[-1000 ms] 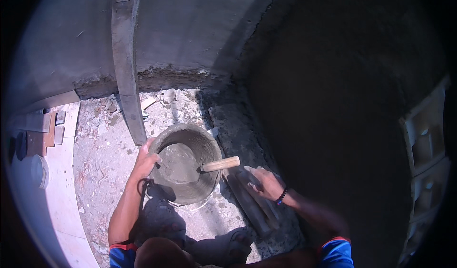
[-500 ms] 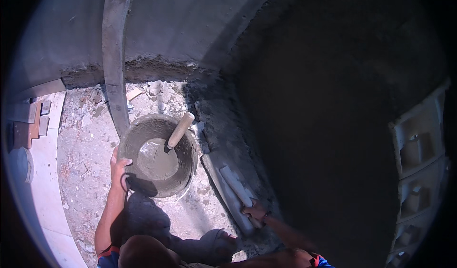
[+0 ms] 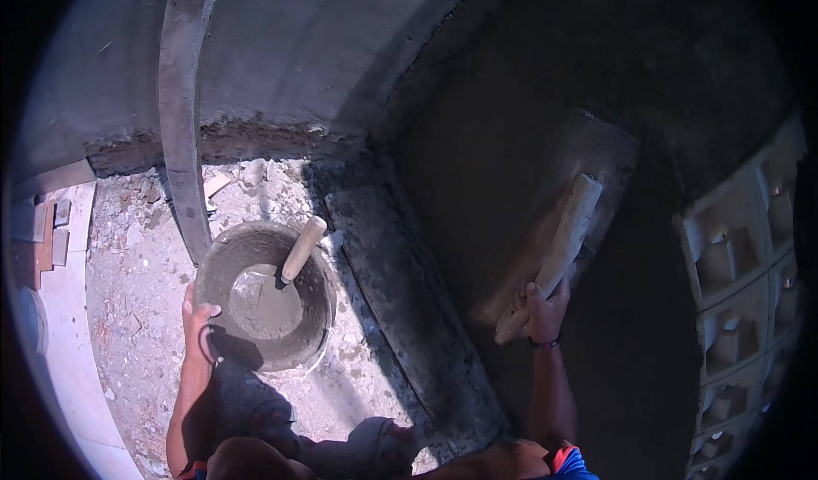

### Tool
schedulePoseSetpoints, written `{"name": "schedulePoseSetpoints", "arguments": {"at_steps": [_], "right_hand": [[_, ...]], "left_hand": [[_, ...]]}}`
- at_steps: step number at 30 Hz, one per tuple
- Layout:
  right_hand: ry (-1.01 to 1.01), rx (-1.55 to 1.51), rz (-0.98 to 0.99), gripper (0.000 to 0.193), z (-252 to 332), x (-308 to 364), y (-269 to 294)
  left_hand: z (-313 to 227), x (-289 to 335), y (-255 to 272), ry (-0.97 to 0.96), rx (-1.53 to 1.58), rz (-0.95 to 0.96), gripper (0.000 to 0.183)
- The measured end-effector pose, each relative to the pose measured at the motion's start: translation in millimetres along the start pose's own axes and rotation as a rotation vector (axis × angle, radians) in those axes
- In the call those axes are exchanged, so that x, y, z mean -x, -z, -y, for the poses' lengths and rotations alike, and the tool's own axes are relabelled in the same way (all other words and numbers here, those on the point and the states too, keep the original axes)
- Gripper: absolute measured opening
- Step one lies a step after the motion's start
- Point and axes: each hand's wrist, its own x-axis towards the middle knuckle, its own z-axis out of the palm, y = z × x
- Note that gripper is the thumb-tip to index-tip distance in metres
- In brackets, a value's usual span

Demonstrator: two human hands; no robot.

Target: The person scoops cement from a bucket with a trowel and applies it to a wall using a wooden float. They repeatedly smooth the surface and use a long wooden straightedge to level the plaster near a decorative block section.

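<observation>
In the head view, which is my only one, my left hand [image 3: 200,320] pinches the rim of the round bucket [image 3: 319,320], thumb over the edge. The bucket stands on the rubble floor [image 3: 141,326], in front of me to the left, with grey mortar [image 3: 271,308] at its bottom. My right hand [image 3: 545,311] is closed around the lower part of the handle of the float [image 3: 569,233], out to the right at the dark wall [image 3: 477,164]. In this deep shadow I cannot say if the whole face of the float touches the wall.

Because I hold the handle near its lower end, the far end of the float could tip and scratch the surface. If I swing too far to the right, its edge may knock the pale openwork blocks [image 3: 731,331]. If I pull the bucket rim while I lean away, the bucket could tilt on the uneven rubble, and the trowel [image 3: 303,248], which only leans inside, could slide. The upright plank [image 3: 181,139] has its foot just beside the rim, so a push could disturb it.
</observation>
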Motion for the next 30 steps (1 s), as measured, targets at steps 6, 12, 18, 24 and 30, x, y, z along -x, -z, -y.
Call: {"name": "schedulePoseSetpoints", "arguments": {"at_steps": [6, 12, 18, 24, 30], "right_hand": [[0.071, 0.115, -0.175, 0.029, -26, -95, -25], [0.090, 0.202, -0.158, 0.030, -53, -189, -77], [0.145, 0.132, -0.117, 0.041, -68, -282, -152], [0.092, 0.090, -0.249, 0.066, -122, -323, -222], [0.006, 0.106, -0.198, 0.074, -179, -322, -259]], "left_hand": [[-12, 2, -5, -0.041, -0.092, 0.078, 0.069], [-7, -3, 5, -0.124, -0.417, 0.100, 0.064], [-7, -7, 0, -0.084, -0.100, 0.084, 0.072], [-8, -17, 8, -0.094, -0.203, 0.042, 0.072], [-29, -5, -28, 0.000, -0.188, -0.065, 0.068]]}}
